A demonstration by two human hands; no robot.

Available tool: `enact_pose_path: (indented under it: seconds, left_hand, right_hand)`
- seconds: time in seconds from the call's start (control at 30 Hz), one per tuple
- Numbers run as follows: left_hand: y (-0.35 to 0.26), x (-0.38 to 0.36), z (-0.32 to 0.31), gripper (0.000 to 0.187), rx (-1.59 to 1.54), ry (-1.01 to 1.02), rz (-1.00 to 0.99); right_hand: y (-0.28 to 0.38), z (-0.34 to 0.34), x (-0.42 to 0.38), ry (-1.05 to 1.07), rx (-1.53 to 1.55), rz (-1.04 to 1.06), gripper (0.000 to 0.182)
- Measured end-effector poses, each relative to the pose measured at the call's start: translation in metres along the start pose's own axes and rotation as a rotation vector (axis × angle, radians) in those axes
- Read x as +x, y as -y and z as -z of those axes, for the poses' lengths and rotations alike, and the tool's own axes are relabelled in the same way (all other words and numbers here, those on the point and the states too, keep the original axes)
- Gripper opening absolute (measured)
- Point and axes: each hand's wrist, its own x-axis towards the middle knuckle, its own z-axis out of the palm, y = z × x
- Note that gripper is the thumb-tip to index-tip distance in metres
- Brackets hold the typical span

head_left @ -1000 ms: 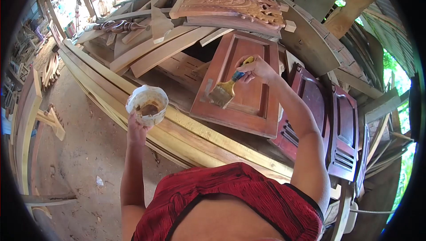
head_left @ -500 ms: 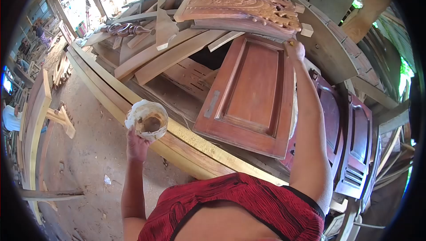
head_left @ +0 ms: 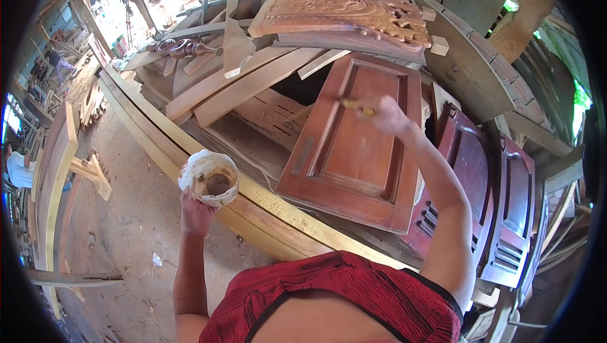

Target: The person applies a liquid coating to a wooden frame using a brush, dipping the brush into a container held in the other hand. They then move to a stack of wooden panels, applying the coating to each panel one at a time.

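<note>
My left hand (head_left: 196, 215) grips the lower left side of a white-coated bowl (head_left: 210, 178) with brown contents, held over long yellowish boards (head_left: 269, 207). A yellow-handled brush (head_left: 358, 105) is in my right hand (head_left: 390, 117), slightly blurred, above the upper right part of a reddish-brown panelled door (head_left: 360, 134). The brush's dark tip points left. Whether it touches the door I cannot tell. A metal plate (head_left: 303, 156) is set in the door's left edge.
Behind the door lies a carved wooden panel (head_left: 341, 14). Loose planks (head_left: 253, 87) and a turned post (head_left: 183, 48) are at the upper left. Dark red doors (head_left: 465, 178) lean at the right. A person in a light blue top (head_left: 20, 169) is at the far left.
My right hand has moved left and down from the door's top right corner to over its panel, with the brush now showing. My left hand still holds the bowl.
</note>
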Motion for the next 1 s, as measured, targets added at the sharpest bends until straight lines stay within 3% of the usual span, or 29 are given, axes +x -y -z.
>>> enact_pose_path:
  seconds: [0.07, 0.2, 0.33, 0.4, 0.5, 0.67, 0.73, 0.77, 0.83, 0.93, 1.0]
  left_hand:
    - [-0.002, -0.001, -0.004, 0.072, 0.005, 0.012, -0.001]
    - [-0.004, -0.003, -0.013, 0.073, 0.023, 0.024, -0.01]
    - [-0.003, 0.002, -0.005, 0.077, 0.048, 0.006, 0.019]
    - [-0.001, -0.001, -0.004, 0.078, 0.032, 0.002, -0.001]
    - [0.001, -0.002, -0.001, 0.08, 0.016, -0.017, -0.01]
    - [0.002, -0.001, 0.003, 0.084, 0.048, -0.03, -0.007]
    - [0.002, -0.002, 0.003, 0.085, 0.054, -0.045, 0.007]
    - [0.003, -0.002, 0.004, 0.085, 0.054, -0.045, 0.005]
    - [0.004, -0.001, 0.007, 0.085, 0.049, -0.048, 0.011]
    - [0.005, 0.0, 0.006, 0.084, 0.063, -0.045, -0.003]
    - [0.003, -0.001, 0.003, 0.083, 0.072, -0.032, -0.002]
  right_hand:
    - [0.042, 0.018, -0.026, 0.097, 0.085, 0.118, 0.014]
    - [0.08, 0.05, -0.051, 0.237, 0.311, 0.14, 0.015]
    - [0.057, 0.068, -0.043, 0.321, 0.806, -0.387, 0.019]
    - [0.028, 0.072, -0.03, 0.45, 0.911, -0.513, 0.026]
    - [-0.029, 0.07, -0.015, 0.459, 0.987, -0.638, 0.03]
    - [-0.118, 0.097, 0.023, 0.149, 0.763, -0.652, 0.028]
    - [-0.161, 0.085, 0.036, -0.193, 0.518, -0.587, 0.028]
    - [-0.177, 0.069, 0.039, -0.193, 0.518, -0.585, 0.028]
    - [-0.203, 0.042, 0.044, -0.421, -0.348, -0.342, 0.022]
    - [-0.171, 0.01, 0.039, -0.386, -0.136, -0.409, 0.017]
    - [-0.157, -0.013, 0.033, -0.349, -0.237, -0.132, 0.017]
